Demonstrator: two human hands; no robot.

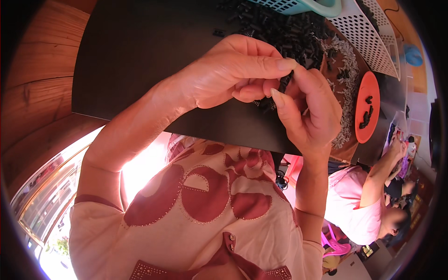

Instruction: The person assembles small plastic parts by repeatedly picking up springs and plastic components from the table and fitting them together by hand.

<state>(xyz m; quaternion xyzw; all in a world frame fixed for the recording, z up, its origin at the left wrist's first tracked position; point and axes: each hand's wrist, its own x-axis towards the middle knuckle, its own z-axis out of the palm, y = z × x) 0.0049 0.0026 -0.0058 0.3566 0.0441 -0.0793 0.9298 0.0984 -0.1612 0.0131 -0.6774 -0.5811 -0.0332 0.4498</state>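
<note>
My left hand [242, 67] and my right hand [313, 105] meet above the dark table, fingertips close together. Between them is a small black plastic piece [285, 82], partly covered by the fingers. The left thumb and fingers pinch its upper end. My right thumb and forefinger close around its side. Just beyond the hands lies a heap of small black cylindrical parts [275, 35]. To the right of it, a pile of small silvery coil springs [346, 91] spreads over a brown surface [332, 70].
An orange plate [368, 86] with several black parts lies right of the springs. A teal basket [322, 8] and a white perforated basket [359, 35] stand at the far side. At right, another person in pink [357, 200] works with an arm stretched out. Wooden boards [42, 60] are at left.
</note>
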